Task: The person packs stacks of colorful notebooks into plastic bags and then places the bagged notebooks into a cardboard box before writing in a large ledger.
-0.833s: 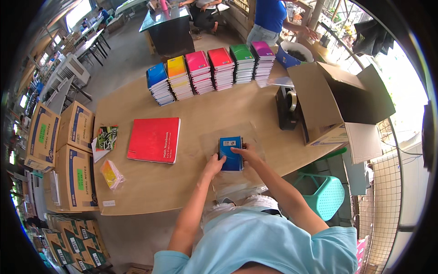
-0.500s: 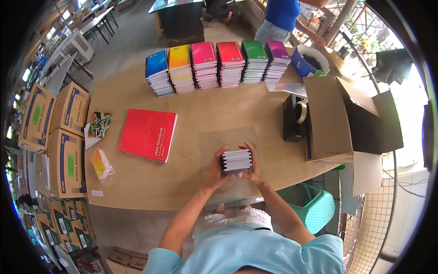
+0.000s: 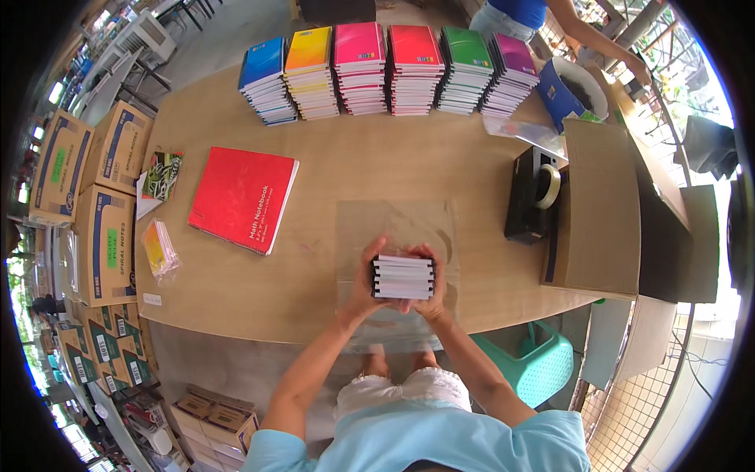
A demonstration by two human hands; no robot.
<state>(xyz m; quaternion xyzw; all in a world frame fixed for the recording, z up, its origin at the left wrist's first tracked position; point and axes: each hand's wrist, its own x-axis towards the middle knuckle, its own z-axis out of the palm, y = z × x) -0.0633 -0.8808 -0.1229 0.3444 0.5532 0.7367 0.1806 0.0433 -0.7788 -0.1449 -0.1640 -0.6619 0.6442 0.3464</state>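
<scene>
Between my two palms I grip a small stack of spiral notebooks (image 3: 403, 278), with white page edges and dark bindings facing up. My left hand (image 3: 362, 285) presses on its left side and my right hand (image 3: 436, 288) on its right, fingers curled around the far corners. Under the hands, a clear plastic sheet or bag (image 3: 397, 223) lies flat on the brown table (image 3: 314, 291). To the left rests a large red notebook (image 3: 244, 199). Along the far edge stand several notebook stacks, from blue (image 3: 266, 82) to purple (image 3: 511, 77).
An open cardboard box (image 3: 594, 212) and a black tape dispenser (image 3: 527, 197) are at the right. A plastic-wrapped pack (image 3: 160, 250) lies at the left, near stacked cartons (image 3: 110, 244). Beyond the blue tub (image 3: 570, 90), another person's arm (image 3: 598, 43) reaches out. A teal stool (image 3: 535, 366) stands below the table's right edge.
The view has tilted and shifted, so the table's far edge sits higher. My hands still clasp the notebook stack, now turned a little straighter. The other person's arm reaches farther right.
</scene>
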